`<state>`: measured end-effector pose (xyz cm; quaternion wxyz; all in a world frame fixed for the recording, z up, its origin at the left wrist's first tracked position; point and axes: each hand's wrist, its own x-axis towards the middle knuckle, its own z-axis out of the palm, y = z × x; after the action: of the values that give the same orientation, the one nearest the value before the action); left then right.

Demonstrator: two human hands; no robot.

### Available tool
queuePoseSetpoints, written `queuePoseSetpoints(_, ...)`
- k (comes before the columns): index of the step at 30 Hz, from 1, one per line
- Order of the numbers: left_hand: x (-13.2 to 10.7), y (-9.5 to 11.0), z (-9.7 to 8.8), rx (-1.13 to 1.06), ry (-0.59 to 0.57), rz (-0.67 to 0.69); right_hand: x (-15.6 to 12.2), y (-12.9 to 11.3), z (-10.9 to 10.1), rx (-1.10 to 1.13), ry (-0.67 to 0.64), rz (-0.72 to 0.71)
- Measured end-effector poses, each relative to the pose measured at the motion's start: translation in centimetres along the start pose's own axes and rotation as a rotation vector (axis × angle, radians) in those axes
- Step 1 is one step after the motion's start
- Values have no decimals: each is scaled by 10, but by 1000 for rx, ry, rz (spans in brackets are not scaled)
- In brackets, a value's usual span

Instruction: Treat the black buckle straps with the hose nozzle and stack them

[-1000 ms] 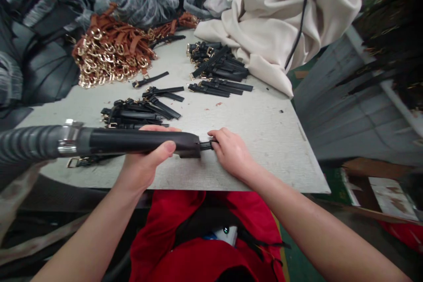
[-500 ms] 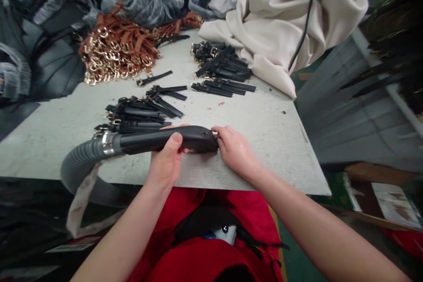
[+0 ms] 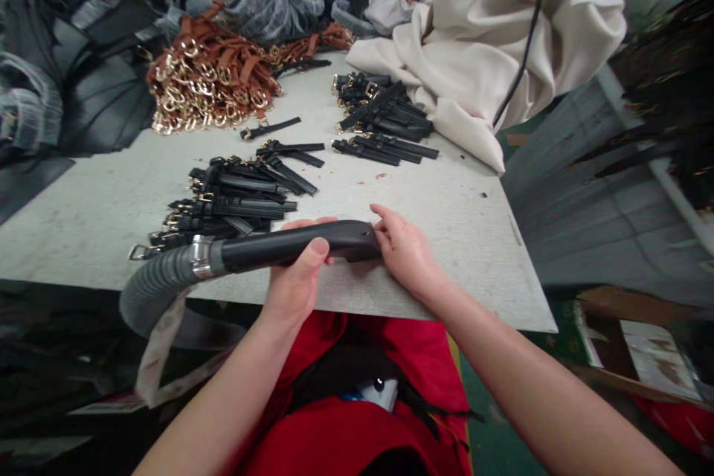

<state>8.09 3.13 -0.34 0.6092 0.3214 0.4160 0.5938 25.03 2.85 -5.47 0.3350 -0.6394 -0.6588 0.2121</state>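
while the left hand (image 3: pixel 295 282) grips the nozzle (image 3: pixel 279 247), straps (image 3: pixel 245 203) lie nearby.

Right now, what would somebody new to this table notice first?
Probably the heap of brown straps with shiny gold clasps, toward the back left of the table. Cream fabric lies crumpled at the back right. In front, the left hand holds a black nozzle on a ribbed gray hose, with the right hand at its tip.
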Motion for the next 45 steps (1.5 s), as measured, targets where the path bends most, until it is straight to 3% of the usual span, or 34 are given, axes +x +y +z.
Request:
queuePoseSetpoints(3, 11, 4, 3, -40, 57, -27, 0, -1, -1, -27, 1, -11)
queuePoseSetpoints(6, 21, 25, -15, -17, 101, 14, -1, -4, -1, -67, 2, -58)
queuePoseSetpoints(9, 19, 41, -37, 60, 63, 65, -1, -7, -2, -87, -5, -63)
queuePoseSetpoints(11, 12, 41, -41, 124, 5, 109, -1, -8, -3, -104, -15, -48)
queuePoseSetpoints(15, 3, 18, -18, 153, -52, 141, 0, -6, -4, -136, -39, -37)
queuePoseSetpoints(19, 15, 2, 5, 43, 10, 21, -1, -2, -4, -148, -1, -32)
queuePoseSetpoints(23, 25, 17, -3, -55, 101, -11, -1, -2, -5, -108, 7, -57)
queuePoseSetpoints(27, 17, 30, -18, -41, 113, -3, -2, -2, -14, -74, -29, -70)
queuePoseSetpoints(33, 3, 9, -10, 81, -7, 34, -1, 5, -24, -171, -106, -126)
queuePoseSetpoints(38, 10, -9, 13, -39, 40, -18, 2, 8, -23, -218, -86, -52)
queuePoseSetpoints(41, 17, -3, 14, -71, 60, -30, 3, 8, -23, -205, -89, -50)
queuePoseSetpoints(45, 20, 13, -3, -13, 58, 5, 3, 9, -23, -180, -72, -63)
